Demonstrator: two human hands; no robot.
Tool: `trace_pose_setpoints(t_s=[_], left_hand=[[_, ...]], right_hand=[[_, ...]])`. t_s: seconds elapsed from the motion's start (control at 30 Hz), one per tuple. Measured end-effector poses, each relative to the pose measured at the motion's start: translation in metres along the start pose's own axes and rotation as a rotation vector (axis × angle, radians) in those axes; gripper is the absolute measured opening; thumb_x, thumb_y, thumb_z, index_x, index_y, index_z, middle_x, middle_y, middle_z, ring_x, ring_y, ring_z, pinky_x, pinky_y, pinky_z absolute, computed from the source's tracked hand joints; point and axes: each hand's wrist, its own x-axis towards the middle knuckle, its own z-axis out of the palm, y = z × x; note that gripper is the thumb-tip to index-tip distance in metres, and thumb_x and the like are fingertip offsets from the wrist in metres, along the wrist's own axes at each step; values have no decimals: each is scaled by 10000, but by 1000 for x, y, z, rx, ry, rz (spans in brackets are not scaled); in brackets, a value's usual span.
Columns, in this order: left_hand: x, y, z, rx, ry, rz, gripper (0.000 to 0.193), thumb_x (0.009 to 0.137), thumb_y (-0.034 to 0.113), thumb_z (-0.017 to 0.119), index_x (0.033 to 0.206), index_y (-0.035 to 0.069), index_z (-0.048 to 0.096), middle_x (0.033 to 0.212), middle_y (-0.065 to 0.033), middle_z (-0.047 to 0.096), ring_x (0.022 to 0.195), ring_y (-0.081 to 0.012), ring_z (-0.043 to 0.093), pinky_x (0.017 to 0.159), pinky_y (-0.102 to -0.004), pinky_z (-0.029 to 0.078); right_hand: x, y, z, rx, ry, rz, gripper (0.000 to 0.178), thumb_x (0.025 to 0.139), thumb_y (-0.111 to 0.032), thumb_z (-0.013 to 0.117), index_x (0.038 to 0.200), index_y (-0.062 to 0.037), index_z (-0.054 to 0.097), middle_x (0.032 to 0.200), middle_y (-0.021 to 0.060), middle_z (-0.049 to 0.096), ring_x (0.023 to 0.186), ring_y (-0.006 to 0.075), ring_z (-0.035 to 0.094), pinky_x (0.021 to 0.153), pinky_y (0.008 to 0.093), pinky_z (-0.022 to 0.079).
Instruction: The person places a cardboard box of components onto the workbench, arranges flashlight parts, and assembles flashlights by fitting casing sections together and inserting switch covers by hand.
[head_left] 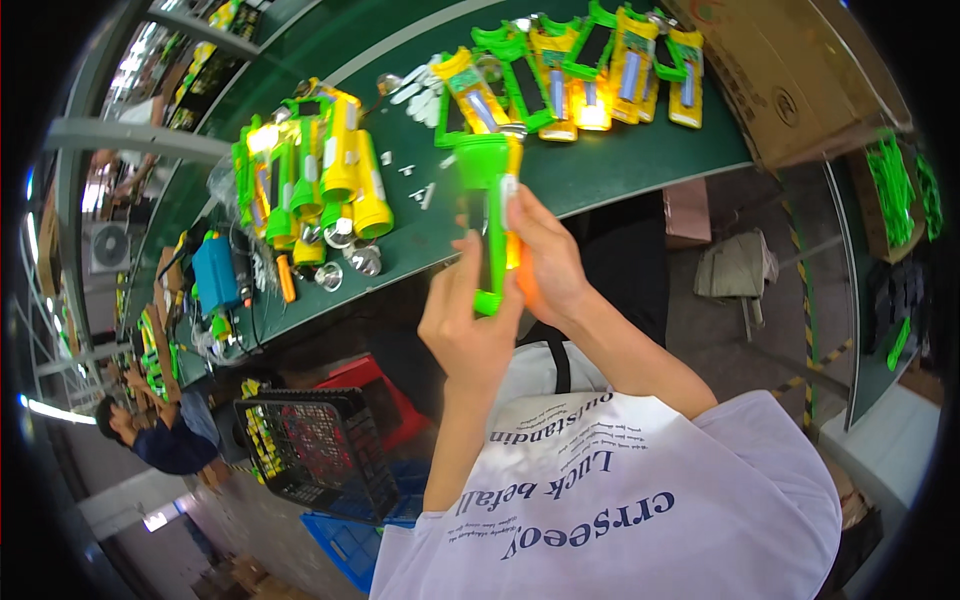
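In front of my chest both hands hold a green and yellow flashlight (488,220), standing nearly upright with its wide green head away from me. A dark panel is set in its green side. My left hand (468,325) grips the lower left part, fingers along the green frame. My right hand (550,255) closes on the yellow side, thumb up near a white piece. Something orange (527,283) shows under the right palm; I cannot make out whether it belongs to the flashlight. Just beyond lie opened yellow flashlight bodies (470,90) with green frames.
Flashlights (368,190) are piled on the left of the green table (640,165), beside round reflectors (364,260), an orange-handled tool (287,278) and a blue container (214,275). A cardboard box (770,80) stands at right. A black crate (315,450) is at lower left; another person (165,440) sits beyond.
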Motion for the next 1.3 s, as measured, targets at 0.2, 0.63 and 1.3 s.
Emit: trace_pose_setpoints(t_s=[0.2, 0.63, 1.3], left_hand=[[-15, 4, 16, 245, -32, 82, 523, 692, 100, 798, 1182, 12, 638, 1010, -136, 635, 863, -286, 630, 695, -366, 519], [-19, -2, 25, -16, -161, 294, 635, 692, 18, 738, 1280, -41, 505, 1264, -220, 575, 1122, -367, 573, 912, -424, 464], [246, -186, 90, 495, -464, 133, 259, 823, 271, 658, 957, 67, 744, 963, -182, 691, 895, -357, 664, 832, -438, 517]], right_hand=[[-9, -10, 6, -245, 144, 49, 368, 931, -164, 597, 1243, -28, 459, 1000, 95, 614, 909, 187, 614, 792, 340, 522], [-9, -30, -8, -232, 360, -41, 571, 779, 36, 665, 1278, -35, 395, 910, 108, 585, 779, 204, 613, 682, 345, 552], [-28, -77, -55, -12, 171, 97, 620, 672, -17, 606, 1260, -28, 413, 872, 131, 589, 750, 263, 618, 690, 407, 533]])
